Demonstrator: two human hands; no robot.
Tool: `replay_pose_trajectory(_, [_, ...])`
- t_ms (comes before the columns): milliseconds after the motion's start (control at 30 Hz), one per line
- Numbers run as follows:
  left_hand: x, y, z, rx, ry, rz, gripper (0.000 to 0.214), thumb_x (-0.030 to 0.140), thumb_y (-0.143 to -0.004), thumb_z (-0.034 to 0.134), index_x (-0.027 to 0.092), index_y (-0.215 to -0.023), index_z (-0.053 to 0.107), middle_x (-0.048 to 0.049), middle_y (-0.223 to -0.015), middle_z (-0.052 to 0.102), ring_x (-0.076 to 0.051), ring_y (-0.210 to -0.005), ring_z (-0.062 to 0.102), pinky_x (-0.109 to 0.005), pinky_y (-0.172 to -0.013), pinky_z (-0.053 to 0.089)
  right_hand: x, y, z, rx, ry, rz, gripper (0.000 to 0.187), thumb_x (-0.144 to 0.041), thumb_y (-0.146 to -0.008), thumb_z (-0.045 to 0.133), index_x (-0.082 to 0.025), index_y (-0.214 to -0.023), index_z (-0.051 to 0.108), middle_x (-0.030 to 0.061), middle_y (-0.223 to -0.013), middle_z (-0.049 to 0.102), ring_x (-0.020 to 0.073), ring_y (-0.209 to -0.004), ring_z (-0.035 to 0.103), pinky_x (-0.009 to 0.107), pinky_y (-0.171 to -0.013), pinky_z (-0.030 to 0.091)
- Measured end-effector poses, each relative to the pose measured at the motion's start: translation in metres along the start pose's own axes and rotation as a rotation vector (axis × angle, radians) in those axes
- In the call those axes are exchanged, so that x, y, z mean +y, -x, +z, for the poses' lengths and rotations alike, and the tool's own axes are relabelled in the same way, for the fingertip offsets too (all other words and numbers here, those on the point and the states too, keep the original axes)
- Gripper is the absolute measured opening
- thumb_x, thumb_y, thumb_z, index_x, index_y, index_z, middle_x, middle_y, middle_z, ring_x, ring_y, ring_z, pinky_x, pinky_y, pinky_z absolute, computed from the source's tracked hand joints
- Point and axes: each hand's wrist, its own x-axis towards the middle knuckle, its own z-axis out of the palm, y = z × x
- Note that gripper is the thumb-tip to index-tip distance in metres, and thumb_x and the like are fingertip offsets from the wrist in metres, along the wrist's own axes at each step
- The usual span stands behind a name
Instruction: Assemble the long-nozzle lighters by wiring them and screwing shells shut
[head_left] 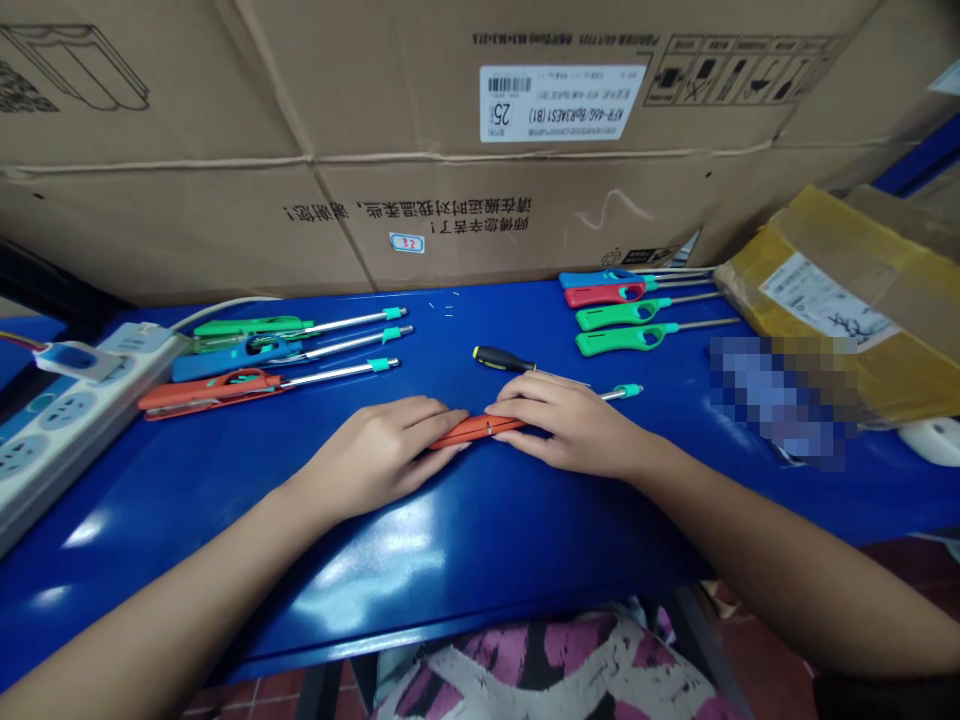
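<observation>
Both hands grip one orange long-nosed lighter point(480, 431) above the blue table. My left hand point(382, 445) is closed round its handle end. Fingers of my right hand point(566, 420) wrap the part toward the barrel, whose metal tip with teal tape sticks out to the right. A black and yellow screwdriver point(504, 358) lies just behind the right hand, its shaft partly hidden. To the left rest a green lighter point(251, 327), a blue lighter point(247, 358) and a red-orange lighter point(214, 392), with teal tape near their tips.
Several lighters, among them a red one point(604, 295) and a green one point(619, 342), lie at the back right beside a yellow-taped carton point(862, 300). A white power strip point(75, 410) runs along the left. A large cardboard box point(420, 190) stands behind the blue table point(360, 590).
</observation>
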Motion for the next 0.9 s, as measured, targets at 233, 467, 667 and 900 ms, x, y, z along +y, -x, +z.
replay_pose_trajectory(233, [0.006, -0.001, 0.002, 0.046, 0.067, 0.017, 0.025, 0.022, -0.099, 0.056, 0.009, -0.119, 0.065, -0.0124, -0.103, 0.073, -0.021, -0.089, 0.069, -0.033, -0.079, 0.059, -0.005, 0.002, 0.007, 0.11, 0.096, -0.04, 0.021, -0.029, -0.1, 0.055, -0.015, -0.106, 0.07, 0.0071, -0.1, 0.071, 0.0203, -0.09, 0.064, 0.036, -0.081, 0.049])
replay_pose_trajectory(467, [0.004, 0.0, 0.003, 0.069, 0.082, -0.006, 0.024, 0.019, -0.098, 0.055, 0.009, -0.117, 0.065, -0.0127, -0.099, 0.071, -0.022, -0.085, 0.068, -0.033, -0.075, 0.057, -0.004, 0.0, 0.004, 0.128, 0.028, 0.019, 0.017, -0.029, -0.098, 0.059, -0.018, -0.105, 0.07, 0.0057, -0.098, 0.071, 0.0198, -0.092, 0.063, 0.035, -0.084, 0.049])
replay_pose_trajectory(667, [-0.011, 0.001, -0.002, 0.047, 0.137, -0.02, 0.025, 0.019, -0.098, 0.055, 0.008, -0.117, 0.065, -0.0124, -0.098, 0.071, -0.02, -0.085, 0.068, -0.033, -0.075, 0.057, 0.011, 0.005, -0.015, 0.027, -0.035, 0.079, 0.015, -0.025, -0.095, 0.064, -0.016, -0.105, 0.067, 0.008, -0.102, 0.065, 0.0194, -0.092, 0.062, 0.032, -0.08, 0.05])
replay_pose_trajectory(900, [-0.008, 0.0, -0.008, 0.047, 0.184, -0.048, 0.026, 0.022, -0.097, 0.055, 0.009, -0.116, 0.068, -0.0127, -0.096, 0.072, -0.021, -0.084, 0.068, -0.032, -0.074, 0.055, 0.007, 0.005, -0.014, 0.086, 0.125, 0.064, 0.014, -0.027, -0.096, 0.06, -0.015, -0.093, 0.066, 0.0071, -0.088, 0.064, 0.02, -0.078, 0.059, 0.034, -0.072, 0.046])
